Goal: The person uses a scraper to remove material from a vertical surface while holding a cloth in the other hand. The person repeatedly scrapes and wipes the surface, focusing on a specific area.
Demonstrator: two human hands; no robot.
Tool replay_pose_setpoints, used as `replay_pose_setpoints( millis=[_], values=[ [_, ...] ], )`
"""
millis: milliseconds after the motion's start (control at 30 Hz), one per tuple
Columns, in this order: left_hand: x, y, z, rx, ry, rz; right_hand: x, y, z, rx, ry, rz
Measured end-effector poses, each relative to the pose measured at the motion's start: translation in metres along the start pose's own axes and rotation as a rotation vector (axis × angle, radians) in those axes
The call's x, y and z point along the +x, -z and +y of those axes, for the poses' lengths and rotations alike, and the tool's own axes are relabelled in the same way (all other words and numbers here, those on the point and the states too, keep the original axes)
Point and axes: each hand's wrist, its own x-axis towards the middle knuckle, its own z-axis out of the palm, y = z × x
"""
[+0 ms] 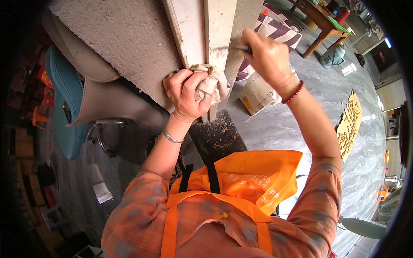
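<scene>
My left hand (187,93) presses a crumpled whitish cloth (209,84) against the lower part of a pale wooden frame (221,29) at the end of a rough wall (119,35). Up and to the right, my right hand (269,58) is closed round the dark handle of a thin tool (242,48). The tool's narrow end points left at the frame's face and is blurred, so its kind cannot be told. Whether the tip touches the wood is unclear.
A teal chair (64,106) stands left of the wall. On the right are a patterned bag (280,22), a white paper bag (258,92), a kettle (333,55), a wooden table (313,48) and cardboard (353,113) covered with small pieces. A dark threshold slab (219,138) lies below the frame.
</scene>
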Motion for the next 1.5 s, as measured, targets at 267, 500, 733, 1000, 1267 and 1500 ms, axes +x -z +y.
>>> replay_pose_setpoints(
  millis=[267, 500, 733, 1000, 1267, 1500],
  values=[
    [-0.001, -0.007, -0.001, -0.031, 0.01, 0.014, 0.005, -0.007, -0.003, 0.052, -0.128, 0.186],
    [-0.003, -0.004, 0.0, -0.032, 0.036, 0.023, -0.005, -0.002, -0.006, 0.032, -0.102, 0.151],
    [-0.008, 0.002, 0.011, -0.117, 0.109, 0.048, -0.017, -0.013, -0.015, -0.006, -0.136, 0.048],
    [-0.023, 0.001, 0.027, -0.197, 0.262, 0.006, -0.004, -0.014, -0.016, 0.092, -0.177, 0.235],
    [-0.042, 0.0, 0.049, -0.639, 0.76, 0.017, -0.037, -0.031, -0.02, 0.133, -0.169, 0.02],
    [-0.038, 0.005, 0.069, -1.782, 1.753, 0.193, -0.025, -0.04, -0.021, 0.174, -0.188, 0.163]
  ],
)
